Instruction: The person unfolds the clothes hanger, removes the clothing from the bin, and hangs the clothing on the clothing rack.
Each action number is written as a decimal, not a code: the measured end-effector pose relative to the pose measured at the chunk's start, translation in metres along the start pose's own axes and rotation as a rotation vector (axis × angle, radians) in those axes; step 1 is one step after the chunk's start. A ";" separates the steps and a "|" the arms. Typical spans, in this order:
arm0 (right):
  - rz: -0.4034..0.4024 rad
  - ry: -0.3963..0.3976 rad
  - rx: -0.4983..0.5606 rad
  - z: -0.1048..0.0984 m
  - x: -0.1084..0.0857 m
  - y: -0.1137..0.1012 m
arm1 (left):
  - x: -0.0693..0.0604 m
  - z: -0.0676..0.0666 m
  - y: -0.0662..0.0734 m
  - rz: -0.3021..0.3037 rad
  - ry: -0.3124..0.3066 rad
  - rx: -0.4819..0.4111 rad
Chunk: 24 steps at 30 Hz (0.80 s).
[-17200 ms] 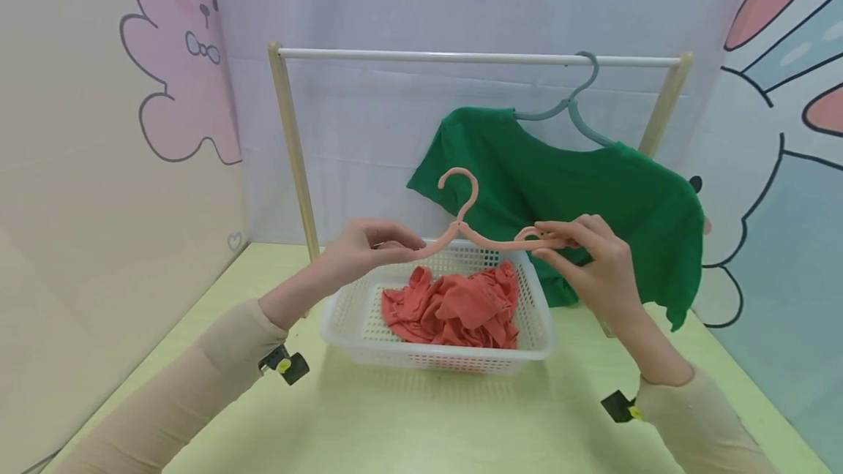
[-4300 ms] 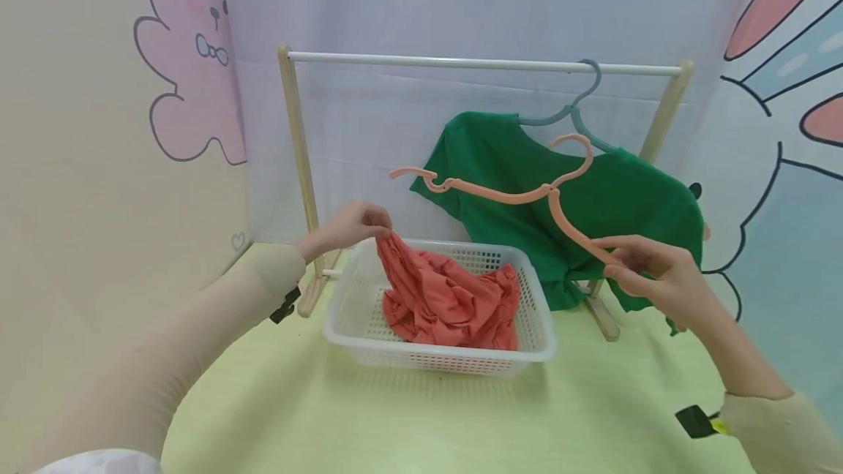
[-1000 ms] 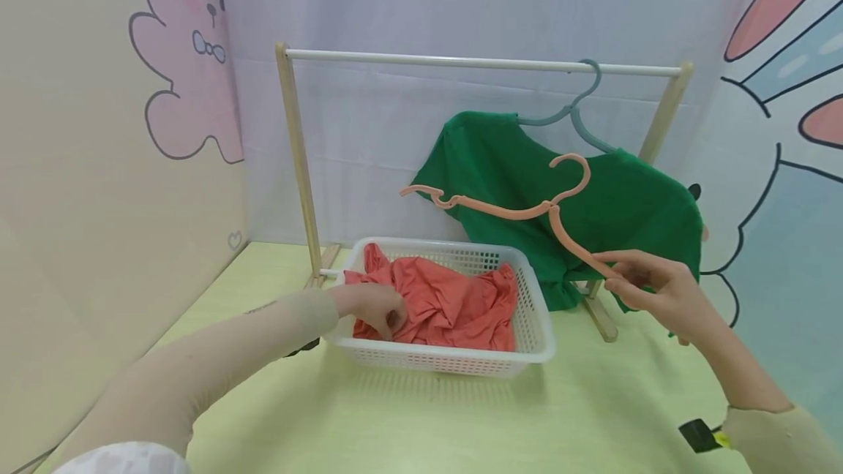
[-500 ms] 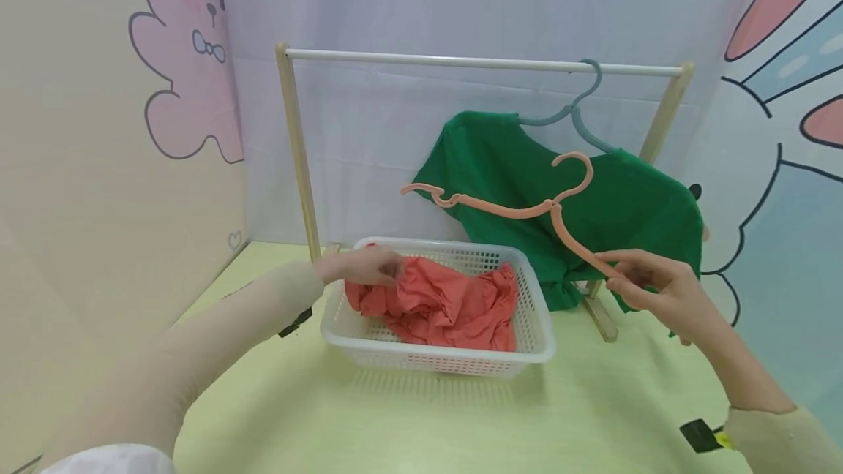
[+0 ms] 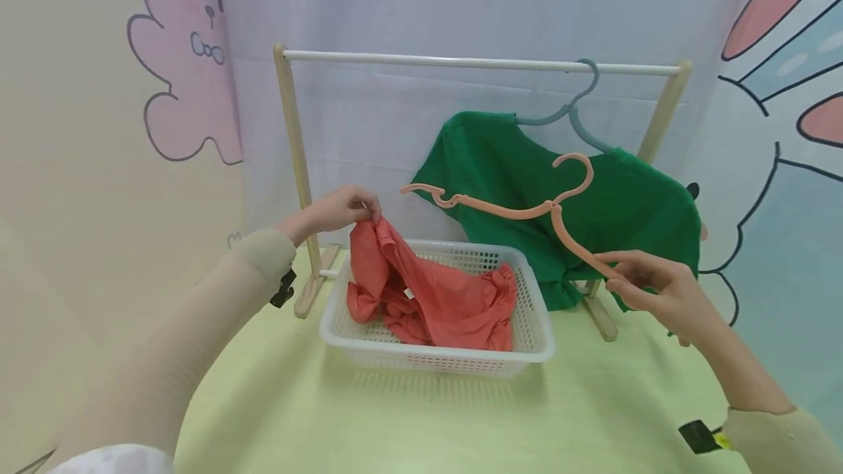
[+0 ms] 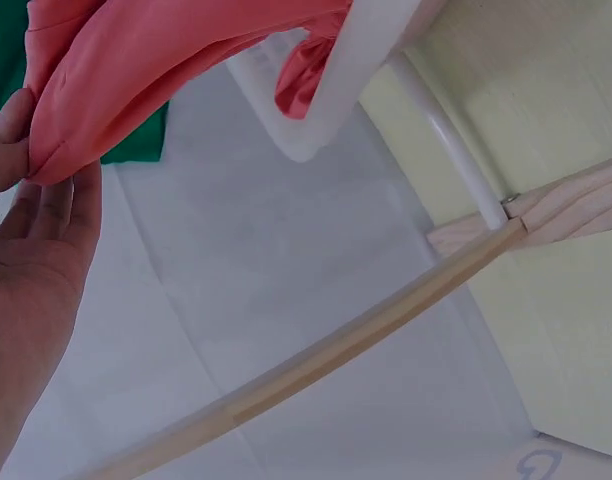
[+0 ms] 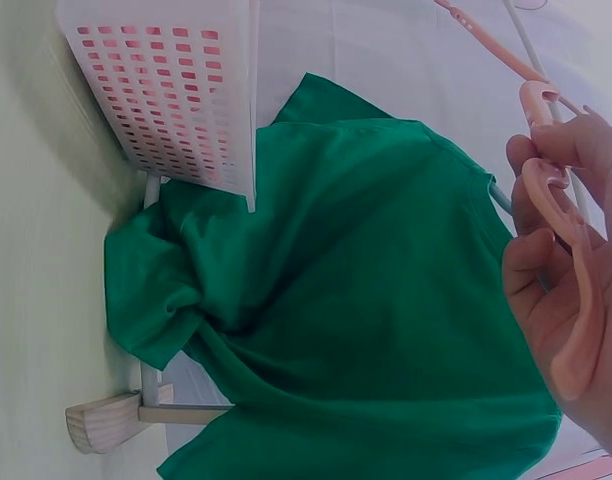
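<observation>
In the head view my left hand point(image 5: 339, 208) pinches a coral-red garment point(image 5: 454, 306) by its edge, lifting that part above the white basket point(image 5: 437, 355). The rest of the cloth lies bunched inside, a small white label showing. In the left wrist view the fabric point(image 6: 136, 80) passes between the thumb and fingers point(image 6: 84, 205). My right hand point(image 5: 658, 287) holds a salmon-pink clothes hanger point(image 5: 507, 211) by the end of one arm. Its hook points up and the other arm reaches left, above the basket. The right wrist view shows the hanger's folded end point(image 7: 581, 310) against the palm.
Behind the basket stands a wooden rack with a white rail point(image 5: 421, 60). A green T-shirt point(image 5: 566, 203) hangs at its right on a grey-blue hanger point(image 5: 579, 104). All stand on a pale yellow-green table point(image 5: 428, 423), between printed side walls and a white backdrop.
My left hand has risen from inside the basket and moved up and left, drawing the garment's left part up over the rim. My right hand and the pink hanger have hardly moved.
</observation>
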State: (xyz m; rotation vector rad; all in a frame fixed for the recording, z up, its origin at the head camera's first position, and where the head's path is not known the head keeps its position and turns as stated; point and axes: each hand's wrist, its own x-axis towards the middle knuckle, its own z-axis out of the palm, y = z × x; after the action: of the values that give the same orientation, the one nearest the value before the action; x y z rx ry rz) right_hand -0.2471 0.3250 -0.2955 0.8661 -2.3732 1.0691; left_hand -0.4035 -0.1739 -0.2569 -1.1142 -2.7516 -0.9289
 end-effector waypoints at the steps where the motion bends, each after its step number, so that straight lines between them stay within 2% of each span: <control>1: 0.005 0.000 -0.001 0.001 0.000 0.000 | -0.001 0.002 -0.002 -0.014 0.014 0.013; 6: 0.023 0.007 0.000 0.003 0.000 0.002 | 0.000 0.020 -0.008 -0.078 0.077 0.032; 11: 0.030 -0.007 0.024 0.006 0.001 0.003 | 0.004 0.040 -0.012 -0.069 0.123 0.071; 14: 0.023 -0.015 0.030 0.007 0.000 0.004 | 0.006 0.046 -0.015 -0.049 0.077 0.086; 20: 0.021 -0.006 0.021 0.005 -0.002 0.005 | 0.008 0.049 -0.013 0.019 -0.128 0.096; 22: 0.030 -0.009 0.019 0.005 -0.002 0.005 | 0.008 0.049 -0.012 0.034 -0.144 0.086; 24: 0.038 -0.016 0.022 0.004 -0.002 0.005 | 0.007 0.048 -0.011 0.037 -0.127 0.046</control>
State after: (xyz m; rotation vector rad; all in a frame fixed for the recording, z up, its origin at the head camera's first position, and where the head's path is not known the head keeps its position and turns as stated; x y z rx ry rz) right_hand -0.2488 0.3249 -0.3021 0.8435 -2.4039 1.1084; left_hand -0.4070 -0.1501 -0.3002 -1.2538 -2.8238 -0.8132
